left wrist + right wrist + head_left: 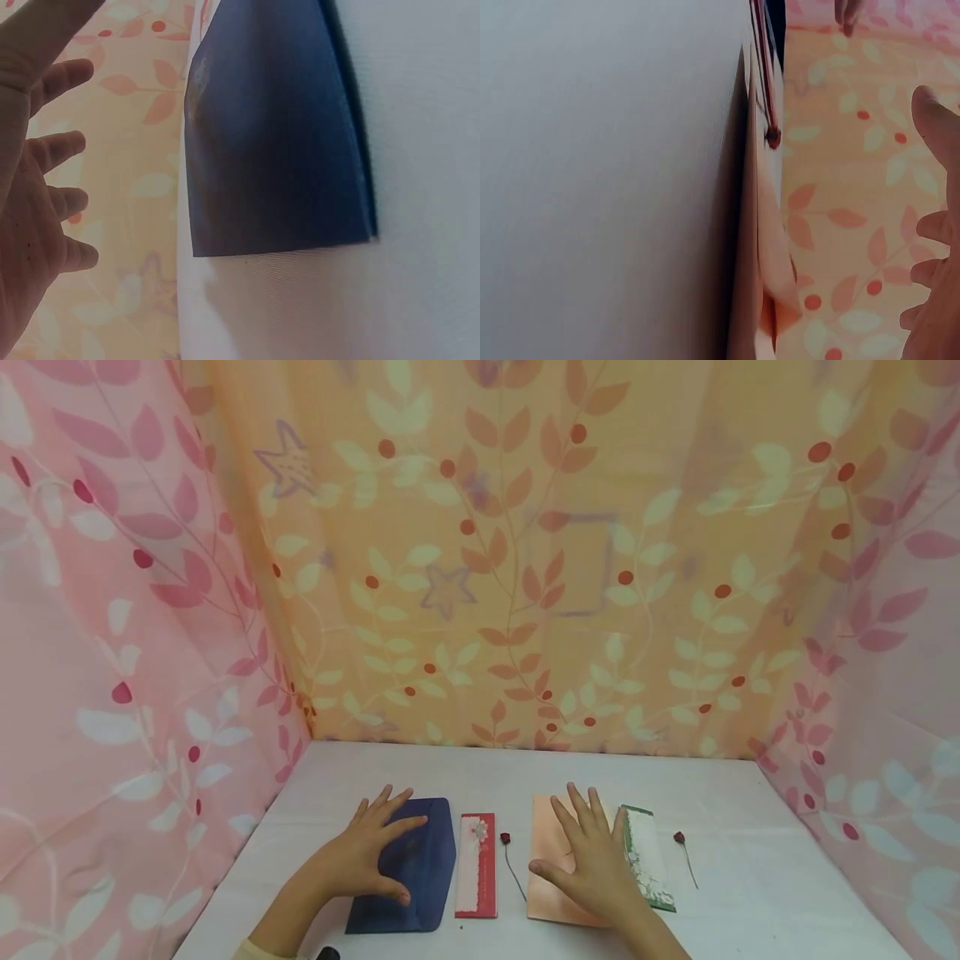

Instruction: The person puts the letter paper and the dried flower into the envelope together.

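My left hand [367, 856] is spread over a navy blue envelope [431, 881], fingers apart and nothing in them. In the left wrist view the fingers of that hand [30, 172] stand clear of the envelope [277, 150]. Likewise spread, my right hand [596, 868] is above a peach envelope [543, 902] and hides part of it. A gap shows between this hand [941, 225] and the peach envelope [751, 262] in the right wrist view. Between the envelopes lie a red and white card [476, 868] and a small dried red rose [506, 838].
Right of the peach envelope are a green-edged white card [645, 839] and a second dried rose [679, 837]. All lie on a white-covered table [420, 768]. Patterned cloth [510, 560] hangs behind and on both sides. A small black object [327, 953] shows at the bottom edge.
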### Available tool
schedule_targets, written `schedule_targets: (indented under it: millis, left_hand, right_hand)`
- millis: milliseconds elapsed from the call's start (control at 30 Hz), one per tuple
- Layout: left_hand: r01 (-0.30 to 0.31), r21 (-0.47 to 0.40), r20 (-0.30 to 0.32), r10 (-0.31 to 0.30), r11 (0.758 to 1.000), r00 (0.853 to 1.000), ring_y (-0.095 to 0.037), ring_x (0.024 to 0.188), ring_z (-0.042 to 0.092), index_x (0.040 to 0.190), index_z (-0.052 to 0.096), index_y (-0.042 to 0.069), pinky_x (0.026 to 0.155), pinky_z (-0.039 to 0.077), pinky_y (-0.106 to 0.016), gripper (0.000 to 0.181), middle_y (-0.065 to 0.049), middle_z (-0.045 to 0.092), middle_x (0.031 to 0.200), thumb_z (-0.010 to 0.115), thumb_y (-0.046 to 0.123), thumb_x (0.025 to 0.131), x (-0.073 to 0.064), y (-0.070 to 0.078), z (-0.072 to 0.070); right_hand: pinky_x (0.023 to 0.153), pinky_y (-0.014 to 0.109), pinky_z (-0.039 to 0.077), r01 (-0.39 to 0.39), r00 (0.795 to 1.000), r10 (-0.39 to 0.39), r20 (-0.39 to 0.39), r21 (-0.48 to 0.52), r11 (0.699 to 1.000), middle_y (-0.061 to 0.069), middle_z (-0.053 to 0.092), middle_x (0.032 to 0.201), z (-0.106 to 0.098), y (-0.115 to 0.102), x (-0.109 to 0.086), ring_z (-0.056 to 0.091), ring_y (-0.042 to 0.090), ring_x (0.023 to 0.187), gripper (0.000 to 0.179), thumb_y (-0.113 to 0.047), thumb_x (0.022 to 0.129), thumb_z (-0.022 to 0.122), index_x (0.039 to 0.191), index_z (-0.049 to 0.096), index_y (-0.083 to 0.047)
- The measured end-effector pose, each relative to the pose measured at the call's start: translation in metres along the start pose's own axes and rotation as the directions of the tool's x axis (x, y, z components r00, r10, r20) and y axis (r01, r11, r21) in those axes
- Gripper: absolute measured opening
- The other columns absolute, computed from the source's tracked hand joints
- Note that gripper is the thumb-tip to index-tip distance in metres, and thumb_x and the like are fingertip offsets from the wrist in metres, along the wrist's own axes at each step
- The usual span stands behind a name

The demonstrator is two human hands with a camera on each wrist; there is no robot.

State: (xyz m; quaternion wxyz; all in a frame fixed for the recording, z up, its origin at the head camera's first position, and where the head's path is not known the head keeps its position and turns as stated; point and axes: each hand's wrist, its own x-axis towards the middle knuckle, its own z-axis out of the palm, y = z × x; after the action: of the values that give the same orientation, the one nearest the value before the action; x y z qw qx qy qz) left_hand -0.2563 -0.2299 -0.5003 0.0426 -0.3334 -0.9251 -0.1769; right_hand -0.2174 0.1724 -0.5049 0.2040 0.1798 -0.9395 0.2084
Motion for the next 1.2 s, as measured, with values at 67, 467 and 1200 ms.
schedule_targets:
  millis: [67,467,1200]
  left_hand:
    - [-0.009,0.002,-0.001,0.009,1.0,1.0,-0.049,0.155,0.011,0.152,0.045,0.039,0.112,0.012,-0.08,0.108,-0.008,0.022,0.17,0.086,0.071,0.059,0.001,0.0,0.0]
    - [-0.012,-0.014,0.04,0.013,1.0,0.999,-0.051,0.154,0.014,0.15,0.05,0.032,0.111,0.014,-0.08,0.105,-0.01,0.026,0.168,0.086,0.071,0.06,0.005,0.002,0.004]
    - [0.041,-0.009,0.141,-0.04,0.999,0.989,-0.051,0.154,0.013,0.146,0.056,0.029,0.111,0.017,-0.081,0.094,-0.013,0.027,0.168,0.077,0.077,0.068,0.009,0.002,0.014]
  right_hand:
    - [0.116,0.072,-0.014,0.012,1.0,-0.012,0.011,0.008,1.0,0.006,0.019,0.171,0.005,-0.007,0.002,0.009,0.044,0.157,0.099,-0.074,0.082,0.068,0.16,0.036,-0.023]
    - [0.112,0.08,0.009,0.076,0.997,-0.076,0.003,0.037,0.996,0.006,0.031,0.167,0.034,-0.05,0.015,0.022,0.041,0.155,0.089,-0.057,0.081,0.079,0.154,0.046,-0.018]
    - [0.113,0.078,0.019,0.178,0.959,-0.203,0.199,0.137,0.974,0.007,0.047,0.158,0.068,-0.089,0.03,0.036,0.04,0.149,0.068,-0.054,0.087,0.075,0.141,0.061,-0.016]
